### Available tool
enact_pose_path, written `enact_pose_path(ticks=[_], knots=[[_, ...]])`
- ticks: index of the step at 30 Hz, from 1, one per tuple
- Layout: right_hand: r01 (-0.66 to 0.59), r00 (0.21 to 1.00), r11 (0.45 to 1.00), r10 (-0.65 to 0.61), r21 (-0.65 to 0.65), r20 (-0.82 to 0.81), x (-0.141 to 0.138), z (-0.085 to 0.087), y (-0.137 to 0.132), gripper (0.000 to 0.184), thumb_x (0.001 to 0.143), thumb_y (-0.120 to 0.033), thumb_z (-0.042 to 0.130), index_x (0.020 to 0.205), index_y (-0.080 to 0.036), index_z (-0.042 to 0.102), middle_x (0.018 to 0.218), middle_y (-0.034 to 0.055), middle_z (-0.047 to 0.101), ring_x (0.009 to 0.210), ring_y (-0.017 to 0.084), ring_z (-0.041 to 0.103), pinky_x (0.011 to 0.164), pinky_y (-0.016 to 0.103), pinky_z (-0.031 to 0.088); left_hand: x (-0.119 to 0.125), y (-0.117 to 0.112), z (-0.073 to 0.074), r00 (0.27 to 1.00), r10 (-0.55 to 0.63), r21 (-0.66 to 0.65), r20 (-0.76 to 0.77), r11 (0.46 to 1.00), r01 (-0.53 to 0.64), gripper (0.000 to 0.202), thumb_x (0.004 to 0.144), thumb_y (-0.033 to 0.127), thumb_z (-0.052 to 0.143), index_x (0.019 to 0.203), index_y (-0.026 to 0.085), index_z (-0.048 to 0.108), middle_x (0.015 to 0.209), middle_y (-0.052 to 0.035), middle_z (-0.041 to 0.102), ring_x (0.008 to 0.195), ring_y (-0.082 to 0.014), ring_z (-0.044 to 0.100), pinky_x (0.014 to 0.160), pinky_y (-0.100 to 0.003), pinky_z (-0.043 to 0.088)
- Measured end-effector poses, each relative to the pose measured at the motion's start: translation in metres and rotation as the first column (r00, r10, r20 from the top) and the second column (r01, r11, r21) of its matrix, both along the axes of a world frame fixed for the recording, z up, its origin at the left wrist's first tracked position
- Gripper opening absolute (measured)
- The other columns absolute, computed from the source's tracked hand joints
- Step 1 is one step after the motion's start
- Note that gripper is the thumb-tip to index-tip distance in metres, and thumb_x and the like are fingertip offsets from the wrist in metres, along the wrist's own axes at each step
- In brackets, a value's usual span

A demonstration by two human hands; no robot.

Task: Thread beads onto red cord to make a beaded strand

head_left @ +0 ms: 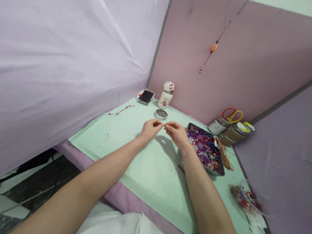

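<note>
Over the middle of the pale green table cover (146, 164), my left hand (151, 128) and my right hand (176, 132) meet fingertip to fingertip. Both are closed in a pinch, and whatever lies between the fingers is too small to make out. Just beyond them stands a small round tin (161, 114) with tiny dark pieces inside. A dark tray (221, 167) full of purple, red and clear beads is beside my right wrist. On the left part of the cover lies a red beaded string (122, 110).
A white bottle (165, 96) and a phone (146, 96) are at the back. Scissors (232, 115) stand in a jar beside a lidded jar (237, 134). Cords (226, 157) and a bag of beads (246, 199) lie right. A beaded cord (213, 48) hangs against the pink wall.
</note>
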State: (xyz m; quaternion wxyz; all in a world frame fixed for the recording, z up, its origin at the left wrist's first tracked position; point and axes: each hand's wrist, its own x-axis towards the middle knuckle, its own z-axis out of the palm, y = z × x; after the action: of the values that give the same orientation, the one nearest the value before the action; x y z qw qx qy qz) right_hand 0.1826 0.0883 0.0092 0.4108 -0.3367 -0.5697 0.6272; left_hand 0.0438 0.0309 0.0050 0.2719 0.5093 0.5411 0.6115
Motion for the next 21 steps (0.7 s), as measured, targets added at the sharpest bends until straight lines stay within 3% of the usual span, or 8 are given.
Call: enact_pose_path(ticks=[8, 14, 18, 21], knots=[[0.021, 0.997, 0.998, -0.025, 0.060, 0.068, -0.002, 0.003, -0.003, 0.030, 0.054, -0.037, 0.078, 0.074, -0.021, 0.063, 0.070, -0.0010, 0.063, 0.065, 0.011, 0.056, 0.065, 0.026, 0.043, 0.000, -0.002, 0.004, 0.998, -0.037, -0.028, 0.043, 0.999, 0.038, 0.013, 0.069, 0.027, 0.061, 0.066, 0.014, 0.063, 0.064, -0.0010, 0.062, 0.062, -0.0124, 0.053, 0.063, -0.026, 0.041], [0.025, 0.994, 0.993, -0.037, 0.113, 0.104, -0.002, 0.005, -0.005, 0.025, 0.057, -0.035, 0.075, 0.072, -0.020, 0.062, 0.060, -0.0049, 0.056, 0.053, 0.008, 0.044, 0.056, 0.024, 0.037, 0.000, -0.001, 0.004, 0.966, -0.116, -0.127, 0.232, 0.981, 0.148, 0.018, 0.067, 0.032, 0.065, 0.067, 0.014, 0.062, 0.062, 0.0003, 0.058, 0.054, -0.0087, 0.044, 0.056, -0.024, 0.036], [0.015, 0.974, 0.967, -0.071, 0.254, 0.213, -0.001, 0.010, -0.007, 0.022, 0.060, -0.036, 0.073, 0.071, -0.020, 0.063, 0.065, -0.0016, 0.061, 0.060, 0.011, 0.049, 0.059, 0.026, 0.038, -0.002, -0.003, 0.004, 0.896, -0.209, -0.173, 0.393, 0.940, 0.295, 0.026, 0.069, 0.039, 0.066, 0.064, 0.015, 0.058, 0.051, 0.0044, 0.043, 0.044, -0.0050, 0.028, 0.045, -0.023, 0.021], [-0.003, 0.942, 0.909, -0.137, 0.417, 0.306, 0.000, 0.015, -0.008, 0.019, 0.063, -0.036, 0.071, 0.070, -0.019, 0.066, 0.071, 0.0011, 0.065, 0.066, 0.014, 0.054, 0.065, 0.028, 0.041, -0.003, -0.004, 0.004, 0.841, -0.274, -0.173, 0.467, 0.904, 0.391, 0.033, 0.067, 0.044, 0.069, 0.062, 0.015, 0.055, 0.049, 0.0056, 0.036, 0.042, -0.0038, 0.023, 0.043, -0.024, 0.015]])
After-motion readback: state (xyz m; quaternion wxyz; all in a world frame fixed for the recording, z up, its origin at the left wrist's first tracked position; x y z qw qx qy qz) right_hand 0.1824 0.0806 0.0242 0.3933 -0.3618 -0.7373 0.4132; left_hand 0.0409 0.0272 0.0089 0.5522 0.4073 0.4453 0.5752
